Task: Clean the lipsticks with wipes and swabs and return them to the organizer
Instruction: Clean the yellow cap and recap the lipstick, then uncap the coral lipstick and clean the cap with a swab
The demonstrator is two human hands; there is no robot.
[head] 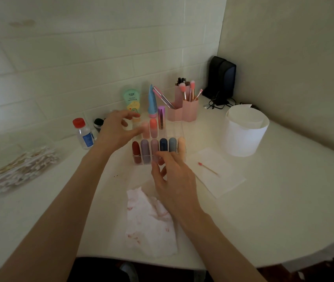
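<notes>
A clear organizer point(139, 162) stands mid-table with several capsule lipsticks upright in it. The front row runs from dark red point(136, 149) through mauve point(154, 147) and navy point(163, 144) to peach point(181, 146). Pink point(145, 130), coral point(153, 127) and a metallic purple lipstick point(161, 117) stand in the back row. My left hand point(117, 131) hovers at the organizer's back left, fingers spread, thumb close to the pink lipstick. At the front edge, my right hand point(172, 180) has its fingertips at the mauve lipstick and holds nothing. A stained wipe point(149, 220) lies below it.
A red-tipped swab point(208, 168) lies on a clean wipe point(223, 180) to the right, with the white wipe tub point(243, 135) behind. A pile of cotton swabs point(21, 169) and a red-capped bottle point(83, 133) are on the left. A pink brush holder point(184, 108), tubes and a black speaker point(221, 78) line the wall.
</notes>
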